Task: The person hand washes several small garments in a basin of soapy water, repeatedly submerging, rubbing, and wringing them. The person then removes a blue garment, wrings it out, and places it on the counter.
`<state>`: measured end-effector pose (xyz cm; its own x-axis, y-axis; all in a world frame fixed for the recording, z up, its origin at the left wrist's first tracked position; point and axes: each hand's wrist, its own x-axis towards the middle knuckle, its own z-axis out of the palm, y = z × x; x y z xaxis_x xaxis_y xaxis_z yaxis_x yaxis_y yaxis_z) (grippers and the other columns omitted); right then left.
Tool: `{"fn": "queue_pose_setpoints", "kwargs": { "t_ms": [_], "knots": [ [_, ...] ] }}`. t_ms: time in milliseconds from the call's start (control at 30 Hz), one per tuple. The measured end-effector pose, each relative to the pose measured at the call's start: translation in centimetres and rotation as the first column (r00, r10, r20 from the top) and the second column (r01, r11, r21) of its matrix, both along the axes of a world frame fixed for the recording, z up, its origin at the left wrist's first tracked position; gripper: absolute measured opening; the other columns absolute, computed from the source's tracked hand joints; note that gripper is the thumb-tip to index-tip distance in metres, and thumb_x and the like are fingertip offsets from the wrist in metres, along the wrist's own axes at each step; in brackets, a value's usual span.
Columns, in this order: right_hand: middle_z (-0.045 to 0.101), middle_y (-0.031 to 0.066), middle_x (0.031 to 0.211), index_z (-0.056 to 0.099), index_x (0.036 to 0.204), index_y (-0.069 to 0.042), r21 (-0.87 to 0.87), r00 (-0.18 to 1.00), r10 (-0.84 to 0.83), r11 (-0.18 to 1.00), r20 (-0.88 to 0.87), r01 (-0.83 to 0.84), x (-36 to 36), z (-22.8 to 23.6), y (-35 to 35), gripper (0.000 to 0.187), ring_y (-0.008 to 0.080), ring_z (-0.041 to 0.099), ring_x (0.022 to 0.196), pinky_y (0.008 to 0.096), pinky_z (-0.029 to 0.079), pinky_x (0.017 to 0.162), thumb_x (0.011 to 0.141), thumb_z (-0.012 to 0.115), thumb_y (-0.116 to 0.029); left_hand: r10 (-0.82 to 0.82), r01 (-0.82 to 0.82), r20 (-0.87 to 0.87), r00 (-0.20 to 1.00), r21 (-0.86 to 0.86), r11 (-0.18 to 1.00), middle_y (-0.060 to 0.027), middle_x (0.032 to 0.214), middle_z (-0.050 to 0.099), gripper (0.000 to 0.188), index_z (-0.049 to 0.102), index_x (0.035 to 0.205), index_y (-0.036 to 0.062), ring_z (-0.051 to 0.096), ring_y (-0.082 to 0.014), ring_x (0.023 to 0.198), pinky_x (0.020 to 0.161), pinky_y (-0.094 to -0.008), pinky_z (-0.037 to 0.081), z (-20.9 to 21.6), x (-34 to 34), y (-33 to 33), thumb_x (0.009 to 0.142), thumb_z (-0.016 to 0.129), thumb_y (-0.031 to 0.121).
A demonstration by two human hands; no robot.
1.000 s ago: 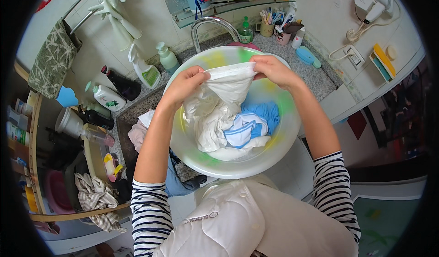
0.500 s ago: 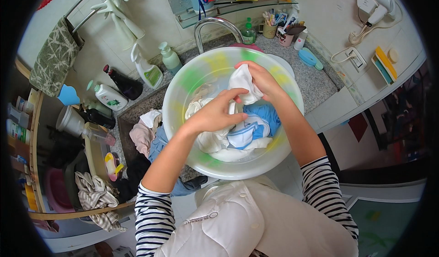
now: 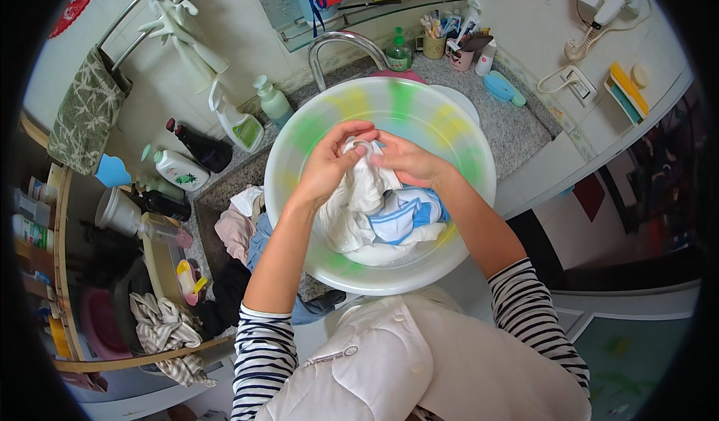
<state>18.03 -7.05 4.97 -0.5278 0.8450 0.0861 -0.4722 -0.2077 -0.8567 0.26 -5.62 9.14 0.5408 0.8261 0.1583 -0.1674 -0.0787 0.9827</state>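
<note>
Left grip (image 3: 329,165) and right grip (image 3: 408,159), curled closed, hold white cloth (image 3: 365,184).

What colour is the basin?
Basin: whitish, with green and yellow patches. Best seen in the head view.

Basin (image 3: 443,125) before us, faucet (image 3: 314,60) behind it
We see clothes (image 3: 349,217) lying in the basin, a spray bottle (image 3: 238,124) to its left, a toothbrush cup (image 3: 433,45) behind to the right, and a hair dryer (image 3: 599,0) on the right wall.
</note>
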Motion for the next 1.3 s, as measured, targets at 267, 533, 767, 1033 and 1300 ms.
{"fn": "queue_pose_setpoints", "kwargs": {
  "t_ms": [267,533,767,1033,1300],
  "knots": [
    [0.054,0.0107,0.116,0.033,0.134,-0.008,0.154,0.920,0.022,0.984,0.392,-0.090,1.0,1.5,0.5,0.063,0.0137,0.052,0.105,0.0293,0.044,0.086,0.079,0.062,-0.001,0.333,-0.270,-0.280,0.900,0.240,0.932,-0.0102,0.114,0.054,0.035,0.053,0.114,-0.0002,0.052,-0.0143,0.103,0.084,-0.0260,0.043,-3.1,-0.4,0.5,0.085,0.062,0.018],
    [0.055,0.0107,0.108,0.042,0.125,-0.005,0.298,0.755,-0.311,0.941,0.577,0.160,0.5,1.3,1.7,0.052,0.0138,0.054,0.095,0.0274,0.045,0.078,0.080,0.066,-0.013,0.334,-0.340,-0.087,0.939,-0.063,0.938,-0.0057,0.090,0.062,0.032,0.056,0.106,0.0013,0.057,-0.0124,0.080,0.069,-0.0268,0.046,-5.1,0.1,1.7,0.089,0.057,0.029],
    [0.062,0.0115,0.091,0.056,0.102,-0.004,0.210,0.709,-0.659,0.752,0.250,0.625,-2.6,-2.3,3.1,0.020,0.0196,0.060,0.081,0.0313,0.048,0.073,0.085,0.060,-0.015,0.436,-0.250,0.292,0.852,-0.506,0.826,-0.0093,0.100,0.059,0.025,0.051,0.105,0.0019,0.059,-0.0193,0.089,0.079,-0.0338,0.049,-5.5,1.2,3.8,0.092,0.050,0.024],
    [0.061,0.0078,0.067,0.058,0.065,-0.012,0.941,0.091,-0.942,0.330,0.323,0.075,-4.6,-5.3,2.7,0.009,0.0271,0.060,0.062,0.0393,0.047,0.056,0.072,0.061,-0.017,0.213,0.290,0.509,0.834,-0.733,0.615,-0.0043,0.064,0.053,0.048,0.052,0.070,0.0105,0.051,-0.0196,0.059,0.056,-0.0329,0.044,-7.2,4.7,3.6,0.093,0.035,0.050],
    [0.059,0.0096,0.065,0.056,0.055,-0.013,0.945,0.297,-0.951,0.166,0.079,0.280,-6.4,-5.6,2.0,0.016,0.0290,0.056,0.055,0.0399,0.044,0.052,0.069,0.061,-0.020,0.141,0.475,0.745,0.652,-0.547,0.690,-0.0043,0.069,0.057,0.041,0.055,0.073,0.0106,0.055,-0.0205,0.065,0.063,-0.0336,0.047,-15.5,3.9,5.7,0.092,0.040,0.043]
  ]
}}
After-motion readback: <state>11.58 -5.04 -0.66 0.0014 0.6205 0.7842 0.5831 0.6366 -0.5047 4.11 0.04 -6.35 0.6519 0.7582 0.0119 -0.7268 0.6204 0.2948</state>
